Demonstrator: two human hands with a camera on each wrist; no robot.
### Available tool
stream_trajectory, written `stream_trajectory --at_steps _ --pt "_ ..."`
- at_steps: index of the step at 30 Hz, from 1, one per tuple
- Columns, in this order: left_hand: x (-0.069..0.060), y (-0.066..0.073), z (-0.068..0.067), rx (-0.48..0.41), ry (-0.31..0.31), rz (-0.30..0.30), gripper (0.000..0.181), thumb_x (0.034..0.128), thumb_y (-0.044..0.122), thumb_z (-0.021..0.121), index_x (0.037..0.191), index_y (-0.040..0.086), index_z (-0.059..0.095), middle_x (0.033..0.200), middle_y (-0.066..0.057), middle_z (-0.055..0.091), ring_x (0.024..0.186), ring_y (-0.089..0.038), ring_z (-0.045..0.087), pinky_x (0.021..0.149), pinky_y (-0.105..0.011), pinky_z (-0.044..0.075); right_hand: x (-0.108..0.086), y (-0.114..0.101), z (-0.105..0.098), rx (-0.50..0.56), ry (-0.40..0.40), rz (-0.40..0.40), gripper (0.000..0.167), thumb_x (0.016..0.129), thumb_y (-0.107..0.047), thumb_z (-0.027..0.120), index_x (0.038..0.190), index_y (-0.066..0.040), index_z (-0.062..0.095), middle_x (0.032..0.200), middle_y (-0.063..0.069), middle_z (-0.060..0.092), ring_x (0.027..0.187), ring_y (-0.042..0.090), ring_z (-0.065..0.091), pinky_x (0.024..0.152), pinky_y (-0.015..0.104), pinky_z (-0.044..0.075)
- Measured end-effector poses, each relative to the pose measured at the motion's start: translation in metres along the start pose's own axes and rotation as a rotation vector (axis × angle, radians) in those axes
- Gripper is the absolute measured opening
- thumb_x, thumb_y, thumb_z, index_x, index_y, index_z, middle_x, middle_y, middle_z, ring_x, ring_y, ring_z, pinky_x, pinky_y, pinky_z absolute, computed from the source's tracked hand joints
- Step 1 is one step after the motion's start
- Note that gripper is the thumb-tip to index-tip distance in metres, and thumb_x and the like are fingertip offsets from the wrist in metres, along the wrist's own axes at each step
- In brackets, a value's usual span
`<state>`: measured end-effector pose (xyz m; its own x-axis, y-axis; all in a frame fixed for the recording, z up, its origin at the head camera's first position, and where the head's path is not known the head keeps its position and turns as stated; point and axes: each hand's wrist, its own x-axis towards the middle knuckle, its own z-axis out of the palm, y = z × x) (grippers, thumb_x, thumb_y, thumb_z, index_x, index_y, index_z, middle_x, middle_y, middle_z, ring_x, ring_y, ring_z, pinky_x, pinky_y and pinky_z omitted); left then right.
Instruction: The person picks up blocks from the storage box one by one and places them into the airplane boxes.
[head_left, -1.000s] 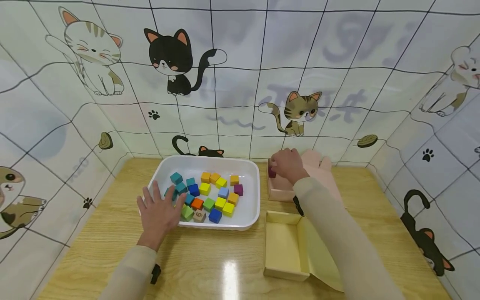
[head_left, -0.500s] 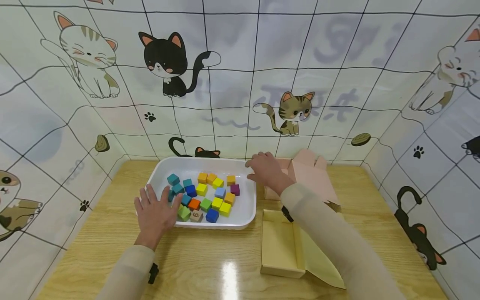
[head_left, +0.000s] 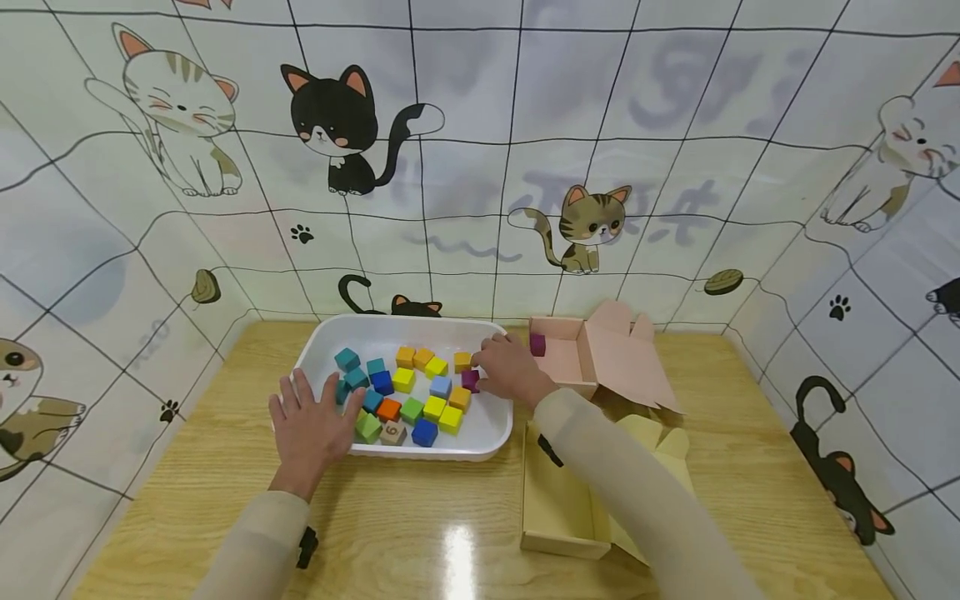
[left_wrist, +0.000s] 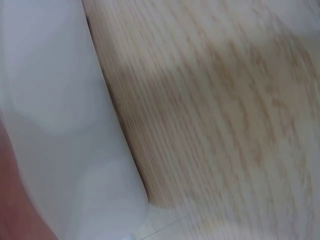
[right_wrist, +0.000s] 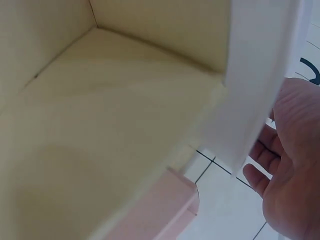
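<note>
1. The right hand (head_left: 513, 371) is held over the tray's right end, its fingers bent down beside a maroon cube (head_left: 470, 381); whether the cube is pinched cannot be told.
2. The left hand (head_left: 315, 429) is laid over the tray's near left corner, fingers spread and thumb set apart; whether the rim is pressed cannot be told.
3. The white tray (head_left: 491, 433) is edged by a raised rim; bare floor is left along its right side, while its left and middle are taken up by coloured cubes (head_left: 403, 381).
4. Only a narrow gap is left between the tray and the pink box (head_left: 562, 362), whose flap is folded out rightward; another maroon cube (head_left: 537, 345) is held in its far left corner.
5. The yellow box (head_left: 555, 508) is set nearer the person, partly covered by the right sleeve (head_left: 615, 492); between it and the left sleeve (head_left: 255, 542), table (head_left: 405, 517) is seen.
6. The far edges are closed off by a cat-printed wall (head_left: 465, 192).
</note>
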<state>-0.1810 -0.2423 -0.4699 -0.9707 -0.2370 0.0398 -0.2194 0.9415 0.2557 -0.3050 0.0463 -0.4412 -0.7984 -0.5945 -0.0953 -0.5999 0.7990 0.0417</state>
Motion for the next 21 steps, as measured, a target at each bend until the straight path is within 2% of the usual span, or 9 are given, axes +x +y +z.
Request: stream_trajectory --at_steps 8,15,21 --pt "0.001 0.0008 0.0001 0.0 -0.01 -0.011 0.081 0.0961 0.068 0.02 0.152 0.009 0.029 0.158 -0.035 -0.004 0.144 -0.057 -0.006 0.115 -0.069 -0.007 0.001 -0.0046 0.0066 -0.054 0.018 0.017 0.039 0.085 -0.044 0.072 0.119 -0.025 0.07 0.108 -0.002 0.067 0.107 0.02 0.053 0.112 0.042 0.037" --pt "0.0014 0.0021 0.0013 0.007 0.009 -0.005 0.081 0.0964 0.067 0.021 0.151 0.009 0.031 0.158 -0.036 -0.002 0.144 -0.057 -0.003 0.115 -0.069 -0.005 0.0036 -0.0036 0.0087 -0.064 -0.001 0.019 0.037 0.086 -0.042 0.072 0.12 -0.026 0.069 0.107 -0.001 0.066 0.106 0.021 0.052 0.111 0.041 0.036" --pt "0.0007 0.0019 0.0012 -0.005 -0.001 -0.009 0.082 0.0961 0.068 0.019 0.151 0.008 0.03 0.158 -0.035 -0.003 0.144 -0.057 -0.004 0.115 -0.069 -0.006 0.007 -0.0039 0.0092 -0.072 0.018 0.024 0.036 0.086 -0.04 0.073 0.118 -0.026 0.071 0.108 -0.001 0.065 0.106 0.021 0.051 0.111 0.041 0.035"
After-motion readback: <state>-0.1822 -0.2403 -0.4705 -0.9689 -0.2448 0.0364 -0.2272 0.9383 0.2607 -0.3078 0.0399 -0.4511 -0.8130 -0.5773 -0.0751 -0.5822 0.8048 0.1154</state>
